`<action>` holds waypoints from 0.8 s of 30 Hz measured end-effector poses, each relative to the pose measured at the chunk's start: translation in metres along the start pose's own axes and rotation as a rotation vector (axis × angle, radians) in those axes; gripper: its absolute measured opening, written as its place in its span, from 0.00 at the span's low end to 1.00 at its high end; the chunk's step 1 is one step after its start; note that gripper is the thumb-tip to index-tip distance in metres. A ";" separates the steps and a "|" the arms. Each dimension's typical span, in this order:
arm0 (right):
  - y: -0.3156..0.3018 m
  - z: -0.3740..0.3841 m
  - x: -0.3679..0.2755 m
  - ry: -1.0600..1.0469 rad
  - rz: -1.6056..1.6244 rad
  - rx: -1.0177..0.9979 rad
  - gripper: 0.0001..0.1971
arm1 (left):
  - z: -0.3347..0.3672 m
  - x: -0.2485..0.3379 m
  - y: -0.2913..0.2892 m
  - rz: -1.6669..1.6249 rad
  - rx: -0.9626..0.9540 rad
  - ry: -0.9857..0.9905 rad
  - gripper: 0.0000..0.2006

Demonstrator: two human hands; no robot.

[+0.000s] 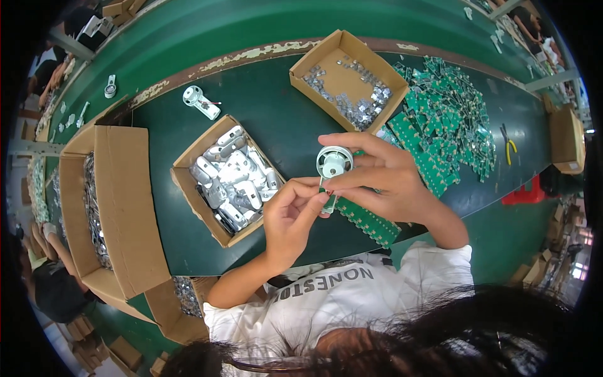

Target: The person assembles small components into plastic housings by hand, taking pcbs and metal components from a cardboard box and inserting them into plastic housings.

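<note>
In front of my chest I hold a white plastic part (335, 162) with a round, motor-like head and a narrow handle, like a small handheld fan's housing. My right hand (386, 173) is closed on it, fingers along the round head and handle. My left hand (292, 217) pinches at the handle, where a bit of green and a thin red wire show between the fingertips; they partly hide what is there. Below the hands lies a green circuit-board panel (370, 225). A similar white part (201, 102) with a red wire lies on the table at the far left.
Left of my hands stands a cardboard box of white and silver housings (235, 179). A shallow box (348, 47) with small metallic pieces is behind. Circuit boards (449, 119) pile at the right, near yellow-handled pliers (509, 147). A large carton (129, 207) stands far left.
</note>
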State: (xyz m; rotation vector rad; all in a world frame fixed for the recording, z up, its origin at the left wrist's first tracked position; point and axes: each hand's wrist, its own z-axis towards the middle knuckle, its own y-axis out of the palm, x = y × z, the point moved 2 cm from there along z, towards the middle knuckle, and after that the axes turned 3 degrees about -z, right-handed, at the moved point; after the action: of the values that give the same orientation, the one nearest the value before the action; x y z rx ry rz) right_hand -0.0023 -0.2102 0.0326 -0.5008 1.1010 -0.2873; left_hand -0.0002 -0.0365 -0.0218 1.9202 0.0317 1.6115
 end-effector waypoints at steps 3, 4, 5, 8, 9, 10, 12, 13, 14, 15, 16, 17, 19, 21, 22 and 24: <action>-0.005 0.003 -0.001 -0.072 -0.022 -0.046 0.11 | 0.000 0.001 0.001 -0.009 -0.015 -0.026 0.04; -0.008 0.004 -0.003 -0.096 -0.089 -0.058 0.10 | 0.001 0.002 0.000 -0.009 -0.014 -0.028 0.04; -0.009 0.005 -0.005 -0.121 -0.156 -0.071 0.10 | 0.002 0.003 0.000 -0.002 -0.012 -0.047 0.05; -0.010 0.007 -0.006 -0.094 -0.143 -0.038 0.09 | 0.007 0.010 0.001 0.005 -0.022 -0.095 0.07; -0.011 0.008 -0.007 -0.092 -0.144 -0.038 0.09 | 0.008 0.011 0.000 0.007 -0.034 -0.121 0.09; -0.011 0.009 -0.009 -0.139 -0.167 -0.048 0.09 | 0.010 0.011 -0.002 0.006 -0.034 -0.123 0.09; -0.015 0.012 -0.009 -0.184 -0.190 -0.058 0.10 | 0.011 0.007 -0.004 0.043 -0.169 -0.268 0.12; -0.017 0.014 -0.007 -0.225 -0.195 -0.124 0.08 | 0.011 0.007 -0.005 0.072 -0.208 -0.297 0.11; -0.017 0.015 -0.008 -0.267 -0.199 -0.191 0.07 | 0.010 0.006 -0.005 0.070 -0.205 -0.297 0.11; -0.017 0.016 -0.011 -0.268 -0.197 -0.194 0.07 | 0.008 0.006 -0.005 0.071 -0.199 -0.304 0.09; -0.017 0.017 -0.016 -0.287 -0.295 -0.227 0.07 | 0.007 0.006 -0.004 0.072 -0.197 -0.313 0.08; -0.015 0.018 -0.018 -0.306 -0.391 -0.261 0.07 | 0.007 0.007 -0.004 0.072 -0.195 -0.313 0.08; -0.009 0.021 -0.021 -0.387 -0.461 -0.233 0.08 | 0.006 0.010 -0.002 0.076 -0.180 -0.241 0.07; 0.000 0.024 -0.023 -0.335 -0.427 -0.020 0.13 | 0.004 0.012 0.000 -0.065 -0.056 -0.145 0.08; 0.006 0.024 -0.020 -0.212 -0.313 0.153 0.17 | 0.003 0.011 -0.003 -0.036 -0.004 -0.057 0.08; 0.010 0.020 -0.010 -0.126 -0.203 -0.021 0.27 | -0.001 0.009 -0.003 -0.003 0.031 -0.004 0.10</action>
State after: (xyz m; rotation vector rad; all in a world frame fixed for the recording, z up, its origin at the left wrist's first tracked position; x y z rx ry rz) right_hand 0.0107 -0.1925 0.0426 -0.6429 0.9331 -0.4163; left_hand 0.0022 -0.0300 -0.0146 1.9461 0.0590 1.6138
